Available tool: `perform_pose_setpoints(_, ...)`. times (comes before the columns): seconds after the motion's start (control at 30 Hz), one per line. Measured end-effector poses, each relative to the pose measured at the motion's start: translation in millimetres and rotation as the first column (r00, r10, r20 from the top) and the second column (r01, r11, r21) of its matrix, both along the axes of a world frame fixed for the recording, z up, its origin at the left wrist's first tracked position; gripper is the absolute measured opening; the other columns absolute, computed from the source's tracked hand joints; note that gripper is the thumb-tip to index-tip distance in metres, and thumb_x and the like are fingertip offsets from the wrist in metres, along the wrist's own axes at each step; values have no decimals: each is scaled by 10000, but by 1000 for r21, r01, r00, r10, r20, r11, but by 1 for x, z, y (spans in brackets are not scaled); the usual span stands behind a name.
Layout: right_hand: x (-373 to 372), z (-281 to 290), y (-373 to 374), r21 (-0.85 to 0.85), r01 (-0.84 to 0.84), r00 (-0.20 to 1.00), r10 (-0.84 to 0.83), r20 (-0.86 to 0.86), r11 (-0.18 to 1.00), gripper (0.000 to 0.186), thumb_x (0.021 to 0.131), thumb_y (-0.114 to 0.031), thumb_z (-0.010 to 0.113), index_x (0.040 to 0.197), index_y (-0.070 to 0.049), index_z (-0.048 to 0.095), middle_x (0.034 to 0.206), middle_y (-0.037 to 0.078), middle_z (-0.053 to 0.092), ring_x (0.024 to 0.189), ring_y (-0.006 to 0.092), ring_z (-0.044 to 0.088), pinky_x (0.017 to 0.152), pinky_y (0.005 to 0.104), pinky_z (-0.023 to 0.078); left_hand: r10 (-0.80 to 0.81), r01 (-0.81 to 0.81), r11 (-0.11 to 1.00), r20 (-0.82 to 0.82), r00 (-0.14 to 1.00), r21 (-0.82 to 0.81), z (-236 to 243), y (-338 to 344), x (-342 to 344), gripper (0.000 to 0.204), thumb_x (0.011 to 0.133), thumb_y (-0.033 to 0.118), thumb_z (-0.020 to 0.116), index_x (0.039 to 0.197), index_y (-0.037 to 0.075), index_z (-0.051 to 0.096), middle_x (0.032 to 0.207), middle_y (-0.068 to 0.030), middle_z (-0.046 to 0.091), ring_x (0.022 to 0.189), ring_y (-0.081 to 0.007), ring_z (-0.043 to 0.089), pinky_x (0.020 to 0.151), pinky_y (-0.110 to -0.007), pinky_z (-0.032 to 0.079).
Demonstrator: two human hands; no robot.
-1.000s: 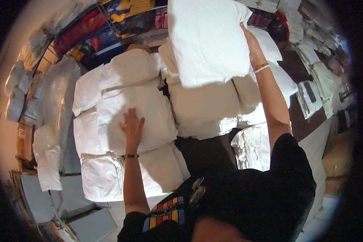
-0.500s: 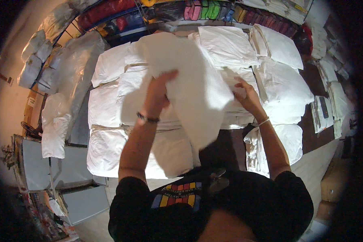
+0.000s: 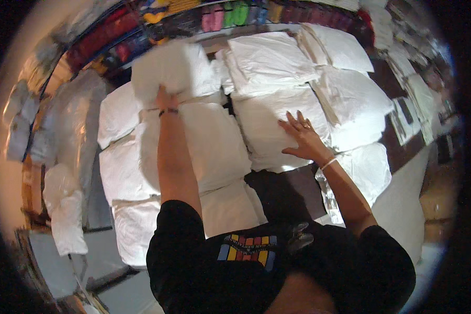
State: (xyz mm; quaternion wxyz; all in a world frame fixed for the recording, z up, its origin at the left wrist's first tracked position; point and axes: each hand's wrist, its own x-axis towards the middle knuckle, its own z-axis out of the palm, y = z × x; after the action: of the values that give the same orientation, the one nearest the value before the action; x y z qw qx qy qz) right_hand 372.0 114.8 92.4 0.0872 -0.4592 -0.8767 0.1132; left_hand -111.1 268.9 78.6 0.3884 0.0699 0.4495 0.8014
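My left hand (image 3: pixel 166 100) reaches to the back-left, against the near side of a white folded cloth bundle (image 3: pixel 170 65); its fingers are blurred and partly hidden. My right hand (image 3: pixel 301 135), fingers spread and holding nothing, is over a white bundle (image 3: pixel 261 125) in the middle of the stacks, touching it or just above. More white folded bundles surround both hands: a back one (image 3: pixel 267 57), one on the right (image 3: pixel 350 107) and a large one (image 3: pixel 204 141) beside my left forearm. They lie in rows on a dark surface (image 3: pixel 282 193).
Shelves with colourful packed items (image 3: pixel 235 15) line the back. A long plastic-wrapped roll (image 3: pixel 76 125) and a small wrapped bundle (image 3: pixel 65 220) are at the left, above grey panels (image 3: pixel 57 267). More white piles (image 3: pixel 418 104) and cardboard boxes (image 3: pixel 434 204) are at the right.
The bundle that my right hand held up has swung leftward to the back-left stack, with my left hand reaching forward on it. My right hand has come down, open, over the middle bundles.
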Motion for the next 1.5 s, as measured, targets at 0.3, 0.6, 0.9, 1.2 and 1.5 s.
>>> perform_pose_setpoints(0.3,-4,-5,-5,48,24,999,-26,40,999,961,772,-459,817,1563,-214,330,1641,166,230,1507,459,156,1199,578,233,-200,217,958,105,974,-185,-52,17,-45,491,962,313,603,1335,2,530,1418,-155,515,1228,-294,519,993,-436,459)
perform_pose_setpoints(0.6,10,-9,4,93,-73,996,77,-44,993,764,830,-510,745,1463,-172,482,1585,176,349,1461,461,281,1177,563,288,-360,578,808,-870,338,-110,-16,-107,185,715,931,151,648,1538,4,300,1625,-196,223,1483,-312,265,1199,-426,254)
perform_pose_setpoints(0.9,158,46,27,483,63,937,-218,272,873,809,752,-166,804,1479,-275,464,1620,77,321,1469,358,331,1171,595,295,-455,178,699,-623,-636,-692,-28,-206,293,992,806,323,788,1601,238,201,1674,-157,90,1490,-526,105,1146,-693,209)
perform_pose_setpoints(1.2,284,67,95,182,-18,984,-14,176,983,781,837,-291,751,1523,-266,379,1493,126,501,1446,323,377,1173,465,368,-502,110,690,-583,-639,-715,-33,-197,294,957,820,316,769,1599,269,213,1676,-137,105,1492,-507,131,1140,-682,253)
perform_pose_setpoints(1.5,251,64,106,294,125,989,-142,40,948,585,756,-150,786,1316,-189,623,1180,163,693,974,369,688,887,459,540,-551,104,699,-626,-551,-707,-52,-195,292,876,850,347,745,1583,286,269,1671,-145,137,1500,-498,116,1153,-686,215)
